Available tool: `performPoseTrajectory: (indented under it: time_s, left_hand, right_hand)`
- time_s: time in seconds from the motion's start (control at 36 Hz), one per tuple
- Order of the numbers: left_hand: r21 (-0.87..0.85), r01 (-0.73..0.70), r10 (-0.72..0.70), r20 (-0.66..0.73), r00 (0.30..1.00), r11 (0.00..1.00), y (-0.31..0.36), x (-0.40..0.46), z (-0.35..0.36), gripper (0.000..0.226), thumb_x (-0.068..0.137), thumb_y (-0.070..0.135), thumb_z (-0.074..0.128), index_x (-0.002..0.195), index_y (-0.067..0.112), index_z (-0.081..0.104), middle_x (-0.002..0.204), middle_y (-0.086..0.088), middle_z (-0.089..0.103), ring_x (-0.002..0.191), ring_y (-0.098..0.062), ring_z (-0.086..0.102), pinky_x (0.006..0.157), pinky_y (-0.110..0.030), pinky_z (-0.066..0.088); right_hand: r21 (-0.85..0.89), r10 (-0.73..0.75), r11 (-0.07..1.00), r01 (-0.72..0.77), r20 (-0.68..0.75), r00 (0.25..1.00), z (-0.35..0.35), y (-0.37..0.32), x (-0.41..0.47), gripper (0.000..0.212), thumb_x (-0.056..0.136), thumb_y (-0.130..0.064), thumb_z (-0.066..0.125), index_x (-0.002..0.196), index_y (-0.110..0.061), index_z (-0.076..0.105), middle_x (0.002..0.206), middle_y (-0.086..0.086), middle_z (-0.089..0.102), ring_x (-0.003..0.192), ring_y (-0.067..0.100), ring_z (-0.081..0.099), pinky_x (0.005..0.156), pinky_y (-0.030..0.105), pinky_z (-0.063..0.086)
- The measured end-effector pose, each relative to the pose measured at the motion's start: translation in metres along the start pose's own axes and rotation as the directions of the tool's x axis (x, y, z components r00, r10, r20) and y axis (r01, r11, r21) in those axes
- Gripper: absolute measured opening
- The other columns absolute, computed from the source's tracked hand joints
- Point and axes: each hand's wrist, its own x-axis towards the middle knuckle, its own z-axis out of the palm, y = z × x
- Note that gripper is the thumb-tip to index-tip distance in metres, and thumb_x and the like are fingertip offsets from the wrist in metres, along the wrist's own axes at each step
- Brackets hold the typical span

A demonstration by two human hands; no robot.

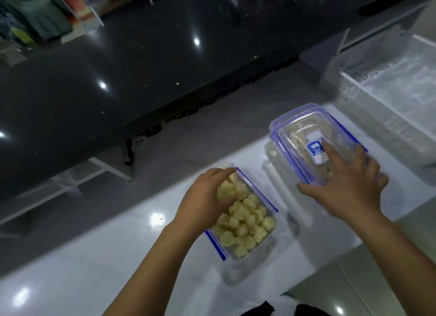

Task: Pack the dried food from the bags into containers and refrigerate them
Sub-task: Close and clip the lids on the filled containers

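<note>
Glossy white table (99,256), dark counter (118,79) — beyond

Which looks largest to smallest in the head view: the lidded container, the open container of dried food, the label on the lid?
1. Lidded container and open container: they look about alike, and hands cover part of each, so I won't rank them.
2. Label: clearly smallest.
</note>
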Motion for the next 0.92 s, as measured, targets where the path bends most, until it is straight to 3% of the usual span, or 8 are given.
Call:
performPoseTrajectory:
  time_s: [0.11,0.17,0.28,0.44,0.58,0.69,0.78,0.92]
  left_hand:
    - [-0.356,0.12,-0.238,-0.312,0.92,0.927,-0.019,-0.039,0.004,0.037,0.094,0.03,0.067,0.128,0.042,0.058,0.126,0.019,0.057,0.114,-0.004,0.056,0.096,-0.029,0.049]
    - [-0.56,0.221,-0.457,-0.325,0.828,0.798,-0.029,-0.061,0.011,0.038,0.096,0.027,0.065,0.129,0.043,0.056,0.131,0.015,0.056,0.117,-0.003,0.055,0.09,-0.025,0.048]
    - [-0.909,0.246,-0.711,-0.075,0.699,0.337,-0.037,-0.1,0.036,0.042,0.096,0.014,0.065,0.127,0.041,0.056,0.13,0.005,0.058,0.109,-0.012,0.063,0.074,-0.025,0.056]
    - [-0.955,0.291,-0.644,0.263,0.719,-0.065,-0.03,-0.121,0.064,0.055,0.091,-0.002,0.065,0.135,0.028,0.051,0.118,-0.009,0.07,0.097,-0.028,0.075,0.076,-0.044,0.063]
    - [-0.959,0.273,-0.616,0.263,0.742,-0.08,-0.025,-0.122,0.062,0.053,0.091,-0.004,0.06,0.136,0.022,0.046,0.101,-0.01,0.078,0.089,-0.024,0.077,0.075,-0.039,0.062]
    - [-0.949,0.297,-0.579,0.3,0.759,-0.102,-0.029,-0.127,0.062,0.046,0.092,-0.002,0.06,0.133,0.018,0.051,0.106,-0.019,0.075,0.097,-0.032,0.075,0.086,-0.045,0.061]
    - [-0.955,0.274,-0.549,0.29,0.784,-0.114,-0.031,-0.13,0.061,0.043,0.093,0.005,0.064,0.133,0.019,0.054,0.111,-0.015,0.075,0.099,-0.032,0.074,0.08,-0.044,0.063]
    - [-0.97,0.244,-0.527,0.201,0.826,0.013,-0.033,-0.13,0.056,0.056,0.09,0.025,0.074,0.14,0.028,0.049,0.109,-0.004,0.077,0.097,-0.025,0.075,0.07,-0.031,0.061]
  right_hand:
    - [0.116,-0.093,0.989,0.092,0.001,0.996,-0.007,-0.012,-0.038,0.119,0.05,-0.081,0.072,0.148,-0.058,0.009,0.165,0.005,0.002,0.145,0.037,0.014,0.112,0.058,0.021]
    - [0.163,-0.151,0.976,0.144,0.03,0.988,-0.007,-0.02,-0.06,0.116,0.047,-0.084,0.066,0.147,-0.061,0.01,0.165,0.002,0.004,0.145,0.034,0.014,0.113,0.059,0.021]
    - [0.275,-0.268,0.936,0.221,0.145,0.952,0.001,-0.037,-0.095,0.113,0.045,-0.089,0.055,0.144,-0.064,0.008,0.164,-0.003,0.004,0.148,0.027,0.01,0.115,0.056,0.021]
    - [0.2,-0.348,0.929,0.311,0.193,0.917,0.026,-0.081,-0.114,0.116,0.048,-0.094,0.047,0.149,-0.055,0.007,0.164,0.003,0.003,0.147,0.033,0.011,0.116,0.053,0.021]
    - [-0.006,-0.351,0.933,0.359,0.2,0.915,0.048,-0.107,-0.12,0.109,0.058,-0.092,0.051,0.149,-0.049,0.01,0.16,0.01,0.009,0.14,0.037,0.022,0.107,0.055,0.028]
    - [-0.065,-0.331,0.934,0.352,0.218,0.918,0.054,-0.11,-0.122,0.111,0.056,-0.099,0.041,0.15,-0.049,0.008,0.16,0.011,0.009,0.141,0.039,0.022,0.107,0.056,0.029]
    - [-0.094,-0.332,0.925,0.369,0.276,0.902,0.049,-0.111,-0.116,0.113,0.054,-0.102,0.038,0.149,-0.049,0.005,0.158,0.012,0.012,0.14,0.039,0.024,0.105,0.057,0.033]
    - [-0.117,-0.391,0.888,0.444,0.313,0.865,0.045,-0.103,-0.12,0.108,0.06,-0.098,0.041,0.149,-0.048,0.004,0.15,0.009,0.023,0.132,0.034,0.033,0.099,0.05,0.04]
